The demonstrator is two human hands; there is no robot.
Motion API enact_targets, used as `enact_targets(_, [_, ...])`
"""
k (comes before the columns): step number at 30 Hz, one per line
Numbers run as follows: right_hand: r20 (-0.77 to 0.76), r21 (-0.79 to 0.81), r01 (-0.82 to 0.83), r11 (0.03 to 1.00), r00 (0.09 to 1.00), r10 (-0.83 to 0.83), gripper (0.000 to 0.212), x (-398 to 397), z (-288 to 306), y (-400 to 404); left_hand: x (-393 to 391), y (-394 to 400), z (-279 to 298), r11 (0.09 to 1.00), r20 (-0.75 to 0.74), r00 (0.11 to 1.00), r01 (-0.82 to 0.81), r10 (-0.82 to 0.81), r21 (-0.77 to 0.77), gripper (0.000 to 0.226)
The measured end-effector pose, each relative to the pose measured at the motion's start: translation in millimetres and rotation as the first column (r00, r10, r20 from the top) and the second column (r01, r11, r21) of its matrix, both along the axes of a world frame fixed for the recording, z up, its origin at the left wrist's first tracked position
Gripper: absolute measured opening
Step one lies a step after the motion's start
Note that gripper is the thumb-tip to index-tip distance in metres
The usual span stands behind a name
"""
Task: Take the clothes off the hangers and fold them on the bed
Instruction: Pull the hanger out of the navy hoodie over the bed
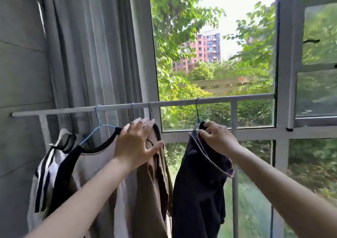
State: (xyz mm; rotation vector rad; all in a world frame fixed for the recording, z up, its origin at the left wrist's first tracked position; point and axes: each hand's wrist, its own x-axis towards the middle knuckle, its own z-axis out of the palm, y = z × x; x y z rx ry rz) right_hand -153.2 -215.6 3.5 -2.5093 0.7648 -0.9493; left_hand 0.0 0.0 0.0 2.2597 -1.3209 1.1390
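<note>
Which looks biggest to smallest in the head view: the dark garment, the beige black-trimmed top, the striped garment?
1. beige black-trimmed top, though the left hand and forearm cover part
2. dark garment, pinched by the right hand
3. striped garment, partly hidden behind the top, so its true size is unsure

— What do I have besides the job itself?
— I see a grey curtain (87,46) drawn at the left, against a grey wall (21,64). An open window (290,55) shows green trees (175,24) and a red-brick apartment block (206,48) beyond them.
</note>
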Motion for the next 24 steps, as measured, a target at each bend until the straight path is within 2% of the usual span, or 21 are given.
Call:
enact_targets(3, [0.118,0.175,-0.079,0.981,0.991,0.059,0.04,31.0,3.0,-31.5,15.9,-36.6,13.3,0.997,-0.05,0.998,0.028,-0.032,-0.073,0.074])
enact_targets(9, [0.138,0.388,-0.107,0.915,0.989,0.057,0.038,79.3,-11.9,-59.6,56.3,-92.5,20.9,0.986,0.018,0.998,0.068,-0.066,-0.153,0.07])
enact_targets(12, [0.256,0.548,-0.184,0.816,0.965,0.046,0.037,95.0,-13.1,-63.8,67.5,-119.2,29.0,0.988,0.026,0.995,0.103,-0.101,-0.112,0.068])
enact_targets(16, [0.429,0.715,-0.321,0.621,0.903,-0.028,0.034,108.0,-9.6,-66.9,87.9,-155.1,35.2,0.996,0.052,0.995,0.084,-0.084,-0.015,0.059])
enact_targets(18, [0.469,0.745,-0.363,0.559,0.881,-0.053,0.029,111.9,-9.0,-69.0,98.7,-166.7,37.0,0.996,0.018,0.995,0.093,-0.093,0.005,0.054])
enact_targets(24, [0.528,0.71,-0.41,0.573,0.848,-0.048,0.013,116.5,-11.0,-77.6,113.4,-174.2,35.7,0.99,0.096,0.987,0.136,-0.132,-0.04,0.062])
